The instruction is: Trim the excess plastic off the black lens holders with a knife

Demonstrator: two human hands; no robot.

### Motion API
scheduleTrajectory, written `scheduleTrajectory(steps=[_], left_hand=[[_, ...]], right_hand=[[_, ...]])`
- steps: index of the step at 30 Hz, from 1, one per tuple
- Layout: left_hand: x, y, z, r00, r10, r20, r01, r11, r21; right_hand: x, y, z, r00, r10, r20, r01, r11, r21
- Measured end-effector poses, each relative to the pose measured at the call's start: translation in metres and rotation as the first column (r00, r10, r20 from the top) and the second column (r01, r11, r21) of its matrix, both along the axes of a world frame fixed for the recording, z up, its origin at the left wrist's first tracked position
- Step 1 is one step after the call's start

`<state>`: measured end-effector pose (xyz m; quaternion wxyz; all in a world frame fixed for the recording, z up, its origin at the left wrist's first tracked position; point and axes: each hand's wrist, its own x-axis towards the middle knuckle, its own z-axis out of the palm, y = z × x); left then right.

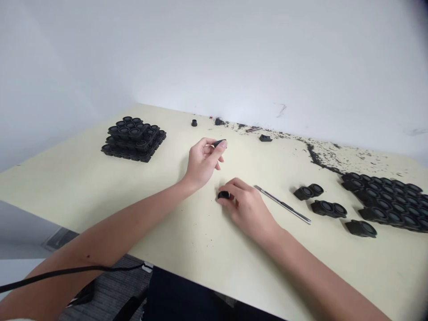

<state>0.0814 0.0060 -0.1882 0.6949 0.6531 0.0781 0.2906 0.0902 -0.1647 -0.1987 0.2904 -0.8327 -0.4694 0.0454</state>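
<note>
Two grips in my view: left grip pinching a small black part above the tabletop; right grip pressed around a second black part. A metal rod lies just beside it; stacked black parts sit well left; the far edge meets a white wall.

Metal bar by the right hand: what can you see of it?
The slim metal bar is long, straight and silvery, with a darker line running along it. It lies flat on the pale table top, running diagonally, with its far end close beside the right hand. Whether the hand touches it is hard to tell. It looks undamaged.
</note>
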Motion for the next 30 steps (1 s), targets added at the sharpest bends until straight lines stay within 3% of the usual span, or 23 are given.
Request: scheduleTrajectory(steps=[3,7,10,12,16,21,27,30], left_hand=[[0.002,0.005,0.001,0.999,0.033,0.004,-0.033,0.999,-0.017],[0.002,0.008,0.004,0.999,0.047,0.02,-0.046,0.997,-0.057],[0.0,0.008,0.006,0.998,0.056,0.012,-0.055,0.996,-0.067],[0.0,0.007,0.006,0.999,0.052,-0.003,-0.052,0.997,-0.055],[-0.002,0.005,0.006,1.0,0.022,-0.007,-0.022,0.999,-0.032],[-0.001,0.004,0.005,1.0,0.009,0.029,-0.008,1.0,-0.018],[-0.001,0.002,0.003,1.0,0.024,0.018,-0.024,1.0,-0.012],[-0.002,0.001,0.004,1.0,0.022,0.019,-0.022,1.0,-0.006]], right_hand=[[0.007,-0.002,0.011,1.0,-0.009,0.017,0.009,1.0,0.013],[-0.025,-0.028,0.024,0.997,0.011,0.076,-0.024,0.985,0.172],[-0.064,-0.045,0.015,0.982,0.175,0.071,-0.186,0.959,0.215],[-0.085,-0.05,0.003,0.965,0.205,0.166,-0.248,0.92,0.303],[-0.101,-0.045,-0.011,0.948,0.275,0.159,-0.305,0.93,0.204],[-0.073,-0.022,-0.007,0.98,0.199,0.028,-0.201,0.972,0.118],[-0.007,0.02,-0.009,0.999,0.011,0.053,-0.014,0.999,0.046],[0.011,0.025,-0.005,0.998,-0.018,0.061,0.014,0.998,0.054]])
